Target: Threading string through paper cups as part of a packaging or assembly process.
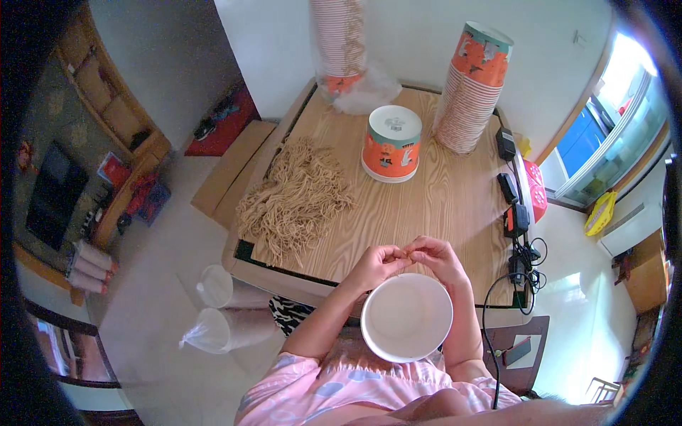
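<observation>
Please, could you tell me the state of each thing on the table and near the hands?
Left hand: fingers pinched together
Right hand: fingers pinched; anything held is too small to tell
White bucket: open, mouth up, empty
Printed bucket: upside down
Right stack: buckets nested
Rear stack: nested, partly in clear plastic
Beige strands: loose, tangled heap
Black cables: bunched in loops

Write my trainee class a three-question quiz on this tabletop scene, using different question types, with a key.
1. True or false: the left hand and right hand are close together near the far rim of the open white bucket.
2. Which lies left of the upside-down printed bucket: (a) tangled beige strands or (b) black adapters?
3. Fill in: that printed bucket's side is mainly ____ and green.

Key: 1 true; 2 a; 3 orange.
</observation>
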Available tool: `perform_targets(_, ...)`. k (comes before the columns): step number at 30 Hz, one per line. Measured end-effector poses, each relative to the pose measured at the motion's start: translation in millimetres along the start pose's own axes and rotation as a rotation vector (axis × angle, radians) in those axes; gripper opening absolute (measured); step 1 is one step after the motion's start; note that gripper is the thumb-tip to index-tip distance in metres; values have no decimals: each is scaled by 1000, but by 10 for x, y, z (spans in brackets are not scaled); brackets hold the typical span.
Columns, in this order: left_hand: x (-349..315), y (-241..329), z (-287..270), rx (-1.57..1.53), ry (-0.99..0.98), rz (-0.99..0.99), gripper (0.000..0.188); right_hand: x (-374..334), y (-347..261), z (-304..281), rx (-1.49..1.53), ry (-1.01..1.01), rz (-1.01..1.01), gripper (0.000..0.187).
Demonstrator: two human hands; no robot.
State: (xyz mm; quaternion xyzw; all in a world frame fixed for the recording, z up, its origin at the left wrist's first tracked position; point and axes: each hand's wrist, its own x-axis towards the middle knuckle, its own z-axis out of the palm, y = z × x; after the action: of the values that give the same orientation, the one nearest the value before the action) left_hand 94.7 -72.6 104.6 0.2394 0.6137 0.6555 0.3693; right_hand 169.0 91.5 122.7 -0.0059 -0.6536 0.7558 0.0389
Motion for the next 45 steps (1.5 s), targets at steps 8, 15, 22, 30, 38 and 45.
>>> perform_targets(8, 26, -38, -4, -2, 9, 27, 9, 19, 132, -72, -174, 19, 7, 9)
perform_targets(15, 12, -51, -5, 71, 21, 54, 10, -2, -21, 28, -341, -32, 56, 13)
perform_targets(22, -96, -40, -241, -3, -30, 223, 29, 2, -14, 21, -346, -5, 101, 17)
perform_targets(30, -58, -17, -237, 87, -29, 288, 14, 55, 46, 75, -80, -55, 189, 14)
perform_targets(38, -11, 193, -247, 578, -94, 318, 10, 137, -9, 28, -227, -64, 139, 10)
perform_targets(45, 31, 58, -260, 133, -166, 215, 10, 87, -121, 25, -287, -82, 172, 8)
